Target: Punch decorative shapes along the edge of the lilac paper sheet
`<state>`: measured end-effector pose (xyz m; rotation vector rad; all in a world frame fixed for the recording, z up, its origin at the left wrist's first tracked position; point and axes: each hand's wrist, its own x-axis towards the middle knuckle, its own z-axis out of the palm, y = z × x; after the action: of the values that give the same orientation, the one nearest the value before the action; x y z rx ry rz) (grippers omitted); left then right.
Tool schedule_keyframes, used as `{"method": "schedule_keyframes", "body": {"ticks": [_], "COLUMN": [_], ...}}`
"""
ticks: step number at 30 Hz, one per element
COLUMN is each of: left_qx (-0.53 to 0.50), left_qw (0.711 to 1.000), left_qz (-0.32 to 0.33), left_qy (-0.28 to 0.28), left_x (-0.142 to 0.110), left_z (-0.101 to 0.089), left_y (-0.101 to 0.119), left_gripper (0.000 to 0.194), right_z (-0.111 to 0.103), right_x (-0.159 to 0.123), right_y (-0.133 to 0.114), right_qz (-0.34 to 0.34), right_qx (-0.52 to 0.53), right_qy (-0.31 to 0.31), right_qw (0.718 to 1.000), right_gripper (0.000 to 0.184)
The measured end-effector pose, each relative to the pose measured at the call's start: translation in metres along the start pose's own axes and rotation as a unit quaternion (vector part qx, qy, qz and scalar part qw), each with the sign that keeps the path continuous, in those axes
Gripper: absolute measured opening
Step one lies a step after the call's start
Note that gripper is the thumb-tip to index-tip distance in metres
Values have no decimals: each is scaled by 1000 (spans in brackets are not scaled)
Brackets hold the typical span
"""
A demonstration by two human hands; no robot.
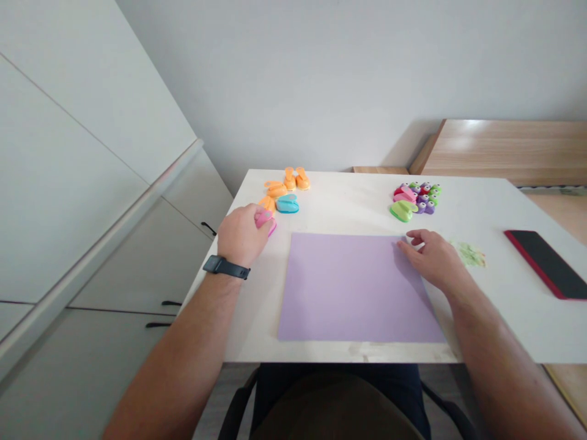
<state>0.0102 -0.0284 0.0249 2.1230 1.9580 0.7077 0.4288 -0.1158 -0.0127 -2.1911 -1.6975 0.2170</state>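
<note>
My left hand (245,232), with a dark watch on its wrist, is closed around a pink craft punch (266,221) at the left of the white table. An orange craft punch (267,203) lies just beyond it, partly hidden by my fingers, and a blue craft punch (287,204) is close by on the right. In front of me lies a sheet of light purple paper (358,287). My right hand (428,253) is by the paper's far right corner, thumb and fingers apart, with nothing between them. Whether its fingertips touch the paper I cannot tell.
More orange punches (296,179) stand at the far left. A cluster of small purple and green punches (424,198), with a larger green punch (403,211), sits at the back right. A dark slab with a red edge (548,263) lies far right. White cabinets (92,153) flank the table.
</note>
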Motion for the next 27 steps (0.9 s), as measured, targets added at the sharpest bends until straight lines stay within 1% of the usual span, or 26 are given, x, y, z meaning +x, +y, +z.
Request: {"method": "schedule_keyframes", "body": {"ticks": [2, 3, 5, 6, 8, 10, 12, 14, 15, 16, 18, 21, 24, 27], "left_qx": [-7, -30, -94, -132, -199, -246, -274, -303, -316, -325, -329, -317, -311, -302], "left_qw": [999, 998, 992, 987, 973, 957, 944, 928, 921, 915, 905, 896, 889, 886], "left_qz": [25, 43, 71, 84, 119, 151, 184, 212, 224, 235, 263, 305, 331, 348], "left_qy": [30, 39, 40, 36, 11, -8, -25, -40, -48, -53, -57, -57, -60, -55], "left_x": [-2, -3, -6, -8, -13, -17, -21, -25, -27, -29, -33, -38, -43, -46], "left_z": [-1, -1, -1, 0, 1, 5, 9, 14, 16, 17, 19, 19, 21, 25], "left_y": [9, 14, 23, 27, 35, 41, 46, 49, 51, 53, 57, 64, 68, 70], "left_gripper": [31, 30, 30, 31, 29, 27, 24, 22, 21, 20, 20, 21, 17, 13], "right_z": [-1, -3, -6, -8, -11, -13, -14, -18, -21, -26, -36, -45, -40, -26], "right_x": [0, 0, -1, -1, -4, -6, -9, -11, -12, -13, -13, -10, -4, -3], "right_y": [0, -1, -5, -8, -14, -22, -31, -44, -53, -62, -85, -120, -142, -148], "right_qz": [2, 3, 9, 11, 9, 0, -7, -16, -25, -44, -91, -118, -146, -165], "right_qx": [4, 7, 23, 38, 86, 159, 250, 325, 344, 345, 314, 254, 209, 219], "right_qy": [9, 22, 65, 91, 130, 132, 95, 34, -1, -43, -115, -204, -261, -310], "right_qw": [1000, 1000, 998, 995, 988, 978, 963, 945, 939, 937, 938, 938, 931, 910], "right_gripper": [44, 44, 43, 43, 44, 48, 52, 53, 53, 53, 55, 60, 62, 61]}}
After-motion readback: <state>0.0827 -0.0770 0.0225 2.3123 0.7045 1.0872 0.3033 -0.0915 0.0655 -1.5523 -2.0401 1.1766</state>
